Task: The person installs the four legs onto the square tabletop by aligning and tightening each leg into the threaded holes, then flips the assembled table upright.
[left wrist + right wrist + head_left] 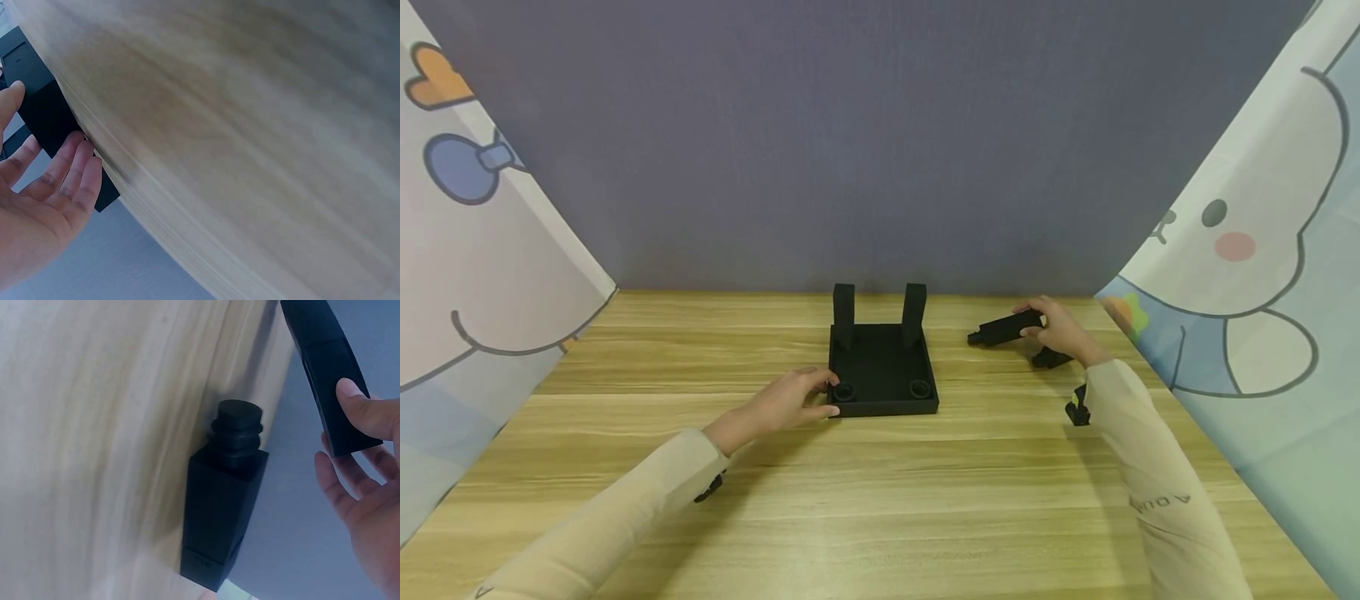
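Note:
A square black tray-like base (880,407) rests on the wooden table, with two square posts (844,312) upright at its back corners and two round sockets (919,389) at its front corners. My left hand (786,400) grips its left front corner, thumb near the front and fingertips at the left wall. To the right, my right hand (1060,329) pinches a black block-like leg (1003,329) by one end; its narrower stepped end points left. Below that hand lies a second black leg (215,512), which has a ridged round peg at one end in the right wrist view.
A grey upright panel (880,150) closes off the table's back. Cartoon-printed sheets (1240,250) flank both sides. Small black devices show beside the right sleeve (1150,475) and under the left one. Wooden tabletop (880,508) stretches out in front of the base.

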{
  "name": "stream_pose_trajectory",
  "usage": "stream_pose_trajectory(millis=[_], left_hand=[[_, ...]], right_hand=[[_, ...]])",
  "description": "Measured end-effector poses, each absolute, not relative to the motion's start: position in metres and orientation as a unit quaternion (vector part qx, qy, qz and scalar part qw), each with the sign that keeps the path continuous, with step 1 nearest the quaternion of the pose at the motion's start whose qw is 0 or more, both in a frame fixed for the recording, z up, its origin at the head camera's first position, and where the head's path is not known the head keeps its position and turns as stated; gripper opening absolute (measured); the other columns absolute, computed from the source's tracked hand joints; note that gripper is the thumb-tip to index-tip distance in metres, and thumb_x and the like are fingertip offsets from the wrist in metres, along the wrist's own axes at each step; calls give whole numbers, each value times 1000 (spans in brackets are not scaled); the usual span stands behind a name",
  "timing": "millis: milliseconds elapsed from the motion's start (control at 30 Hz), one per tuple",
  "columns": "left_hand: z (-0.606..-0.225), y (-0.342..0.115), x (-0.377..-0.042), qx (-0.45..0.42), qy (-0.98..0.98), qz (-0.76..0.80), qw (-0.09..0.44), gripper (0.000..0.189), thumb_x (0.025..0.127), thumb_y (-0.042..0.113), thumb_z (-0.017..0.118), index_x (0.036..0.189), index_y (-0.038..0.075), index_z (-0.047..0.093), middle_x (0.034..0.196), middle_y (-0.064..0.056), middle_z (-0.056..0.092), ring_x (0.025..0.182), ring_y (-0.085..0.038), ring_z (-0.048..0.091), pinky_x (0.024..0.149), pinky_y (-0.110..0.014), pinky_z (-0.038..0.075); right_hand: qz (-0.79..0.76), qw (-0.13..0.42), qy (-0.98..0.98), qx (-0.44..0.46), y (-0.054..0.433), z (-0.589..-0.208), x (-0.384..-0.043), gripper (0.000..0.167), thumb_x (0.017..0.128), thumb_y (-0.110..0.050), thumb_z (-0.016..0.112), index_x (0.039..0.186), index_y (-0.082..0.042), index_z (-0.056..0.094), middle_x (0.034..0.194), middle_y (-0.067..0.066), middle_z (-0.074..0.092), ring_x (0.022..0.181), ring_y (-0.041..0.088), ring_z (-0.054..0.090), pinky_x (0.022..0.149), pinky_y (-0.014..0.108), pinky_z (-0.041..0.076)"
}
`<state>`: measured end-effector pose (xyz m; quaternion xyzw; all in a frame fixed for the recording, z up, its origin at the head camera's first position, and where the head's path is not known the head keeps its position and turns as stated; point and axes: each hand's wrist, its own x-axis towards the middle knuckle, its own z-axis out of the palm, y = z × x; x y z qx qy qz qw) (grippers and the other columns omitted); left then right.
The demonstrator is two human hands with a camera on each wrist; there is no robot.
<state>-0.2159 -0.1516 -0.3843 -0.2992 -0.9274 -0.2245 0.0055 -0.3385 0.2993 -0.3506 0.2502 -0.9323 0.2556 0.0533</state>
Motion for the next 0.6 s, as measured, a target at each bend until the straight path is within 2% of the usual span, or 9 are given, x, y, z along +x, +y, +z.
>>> stream_pose_trajectory(millis=[100,167,300,400,500,600], left_hand=[[-385,-152,-216,-299,-927,-225,6,41,85,35,64,117,11,56,114,-10,61,97,-22,61,79,-35,52],[-385,-152,-216,-298,-928,-225,6,41,85,35,64,117,11,56,115,-10,60,97,-22,61,79,-36,52],[-385,-152,-216,-296,-929,-223,5,41,85,35,64,117,11,56,115,-10,60,97,-22,61,79,-36,52],[-385,-152,-216,-293,-930,-223,3,41,85,34,64,117,11,56,113,-10,61,96,-21,61,77,-34,52],[-384,-152,-216,-294,-929,-224,4,40,85,34,64,117,11,56,112,-9,61,95,-21,61,75,-33,52],[-384,-152,-216,-299,-928,-221,8,40,85,34,64,117,11,56,112,-9,61,94,-21,61,75,-33,52]], right_hand=[[259,55,-933,244,297,-347,-337,36,82,5,62,117,7,53,119,28,48,107,42,45,87,56,39],[267,55,-933,235,295,-345,-335,37,82,4,61,118,6,52,121,28,47,106,41,45,80,52,42],[280,73,-929,228,291,-341,-332,38,81,2,64,117,5,52,120,27,50,86,33,51,59,33,41],[284,88,-927,231,288,-339,-332,36,80,-1,67,114,3,54,114,25,55,69,20,49,49,26,38],[289,92,-925,230,285,-336,-330,36,80,-4,68,112,2,54,111,24,56,58,11,45,46,24,37],[298,92,-923,225,281,-333,-327,36,81,-5,68,113,2,54,111,24,56,59,14,50,48,25,40]])
